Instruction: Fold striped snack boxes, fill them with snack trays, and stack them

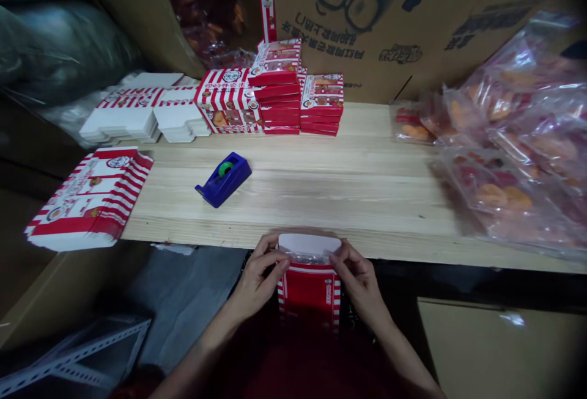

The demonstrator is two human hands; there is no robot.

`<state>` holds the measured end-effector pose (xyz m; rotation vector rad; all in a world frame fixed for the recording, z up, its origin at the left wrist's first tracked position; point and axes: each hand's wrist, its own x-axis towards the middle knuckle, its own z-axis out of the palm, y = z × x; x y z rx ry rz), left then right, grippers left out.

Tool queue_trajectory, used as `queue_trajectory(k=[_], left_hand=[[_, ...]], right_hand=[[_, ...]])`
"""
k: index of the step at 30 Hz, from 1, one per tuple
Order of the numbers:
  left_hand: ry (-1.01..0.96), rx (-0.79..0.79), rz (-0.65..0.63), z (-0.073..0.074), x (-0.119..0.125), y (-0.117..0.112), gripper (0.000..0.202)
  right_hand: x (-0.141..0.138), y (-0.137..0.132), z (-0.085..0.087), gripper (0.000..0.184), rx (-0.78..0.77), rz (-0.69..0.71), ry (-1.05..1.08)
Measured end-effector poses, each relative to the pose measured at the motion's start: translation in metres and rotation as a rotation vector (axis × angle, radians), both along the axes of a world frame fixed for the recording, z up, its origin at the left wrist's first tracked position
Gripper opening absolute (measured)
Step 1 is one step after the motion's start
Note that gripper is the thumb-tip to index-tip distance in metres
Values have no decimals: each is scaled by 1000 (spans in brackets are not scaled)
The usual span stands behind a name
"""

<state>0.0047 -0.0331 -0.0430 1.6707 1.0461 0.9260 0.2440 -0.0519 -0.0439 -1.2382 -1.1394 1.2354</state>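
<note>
A red-and-white striped carton (310,289) stands upright at the near edge of the wooden table (348,185), its white top flap raised and a clear plastic bag showing inside the mouth. My left hand (259,274) grips the carton's left side, fingers curled at the flap. My right hand (358,277) grips its right side, fingertips pinching near the flap's corner.
A blue tape dispenser (224,179) lies on the table's left middle. Flat striped cartons (92,197) are stacked at the left edge, more flat ones (142,115) and filled boxes (279,90) at the back. Clear snack bags (513,136) pile up on the right. Big cardboard boxes (394,14) stand behind.
</note>
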Motion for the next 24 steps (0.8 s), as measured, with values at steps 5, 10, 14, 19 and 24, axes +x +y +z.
queue_trajectory(k=[5, 10, 14, 19, 24], left_hand=[[-372, -273, 329, 4, 17, -9, 23], [-788, -662, 356, 12, 33, -2, 33], [-843, -819, 218, 17, 35, 5, 39], [-805, -1060, 197, 11, 27, 18, 37], [-706, -1152, 307, 10, 25, 22, 17]], right_hand=[[-3, -12, -10, 36, -175, -184, 209], [-8, -18, -8, 34, -205, -260, 188], [-17, -17, 0, 29, -205, -334, 215], [-16, -5, 13, 44, -344, -195, 467], [-3, 0, 8, 28, -546, -46, 665]])
